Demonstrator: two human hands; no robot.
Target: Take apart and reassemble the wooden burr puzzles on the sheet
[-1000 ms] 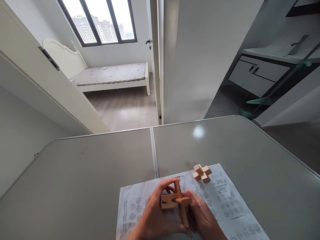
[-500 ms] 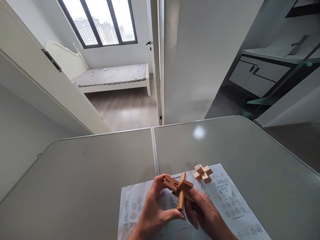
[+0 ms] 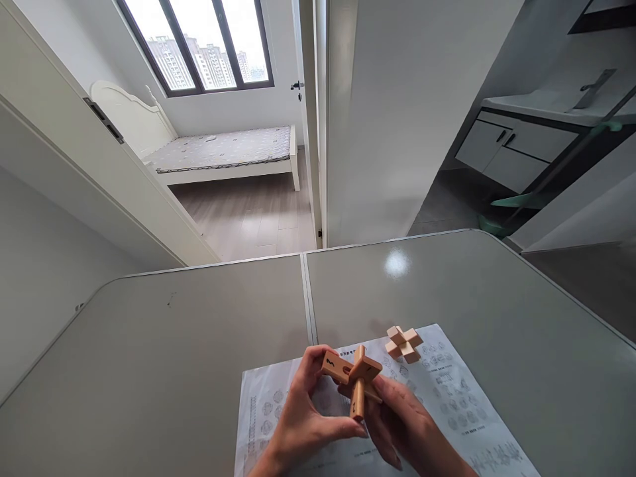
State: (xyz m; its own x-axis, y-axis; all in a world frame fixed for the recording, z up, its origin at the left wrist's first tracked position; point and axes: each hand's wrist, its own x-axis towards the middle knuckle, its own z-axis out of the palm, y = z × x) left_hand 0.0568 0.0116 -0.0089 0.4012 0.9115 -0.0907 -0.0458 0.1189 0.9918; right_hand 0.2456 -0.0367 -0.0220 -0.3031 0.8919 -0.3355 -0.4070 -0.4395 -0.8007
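A brown wooden interlocking puzzle (image 3: 358, 379), made of crossed bars with dark marks on their ends, is held between both hands above a printed sheet. My left hand (image 3: 311, 414) curves around its left side, fingers at the bar with the black mark and the thumb by the lower bar's end. From the right, my right hand (image 3: 405, 421) grips the puzzle, its thumb against the right-hand bar; some of its fingers are hidden below. Beyond the hands, a paler wooden cross-shaped puzzle (image 3: 404, 344) rests on the sheet's far part, touched by neither hand.
The white printed sheet (image 3: 472, 411), with small diagrams, lies on a grey table (image 3: 199, 344) with a metal seam and rim. Past the table are a doorway, a bed (image 3: 228, 149) under a window, and a washbasin cabinet (image 3: 517, 146) at right.
The brown puzzle has turned slightly and shifted a little to the left in my hands. Both hands keep nearly the same place. The paler puzzle has not moved.
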